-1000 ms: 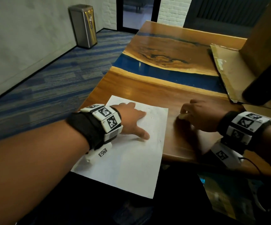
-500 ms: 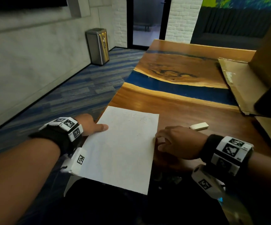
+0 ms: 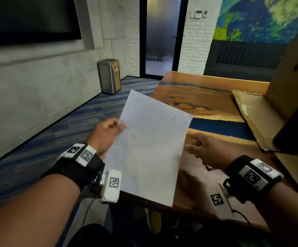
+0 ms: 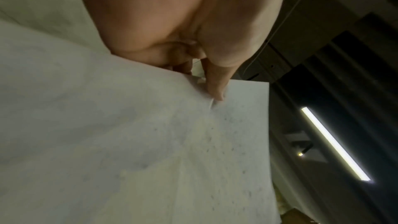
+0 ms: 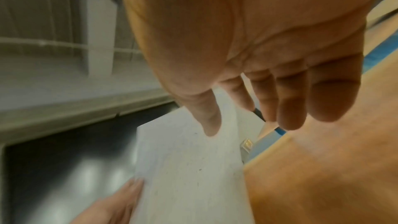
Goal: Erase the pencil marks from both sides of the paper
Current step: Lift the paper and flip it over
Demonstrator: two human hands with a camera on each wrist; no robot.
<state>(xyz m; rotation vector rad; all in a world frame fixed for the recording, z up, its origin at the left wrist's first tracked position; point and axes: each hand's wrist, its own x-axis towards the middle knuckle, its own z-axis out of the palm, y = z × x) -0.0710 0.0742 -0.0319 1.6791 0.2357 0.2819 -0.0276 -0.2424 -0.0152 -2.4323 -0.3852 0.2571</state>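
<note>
Lifting clear of the bench (image 3: 207, 97), the paper (image 3: 150, 145) stands tilted in the air over the bench's near-left corner, its long axis running from the low near edge by the person's body up and away toward the far wall. The top corner (image 3: 132, 90) leans slightly to the left, and the broad face turned to the head camera shows only faint grey specks (too small and blurred to read as marks or crumbs).

The left hand (image 3: 105, 134) pinches the sheet's left long edge about a third of the way down from the top: the thumb (image 3: 121, 126) lies on the near face, and the left wrist view shows a finger (image 4: 215, 88) pressed against the other face, puckering the paper slightly there. The remaining fingers are curled in behind the sheet.

The right hand (image 3: 203, 150) hovers just off the right long edge, above the bench, with its fingers loosely bent and spread apart, holding nothing. In the right wrist view the fingers (image 5: 290, 105) hang relaxed with the thumb (image 5: 206, 117) apart from them, in front of the paper's face; whether any fingertip touches the sheet I cannot tell. The two hands are apart, one on either side of the sheet.

A flattened cardboard sheet (image 3: 255, 120) lies on the bench's right side.
</note>
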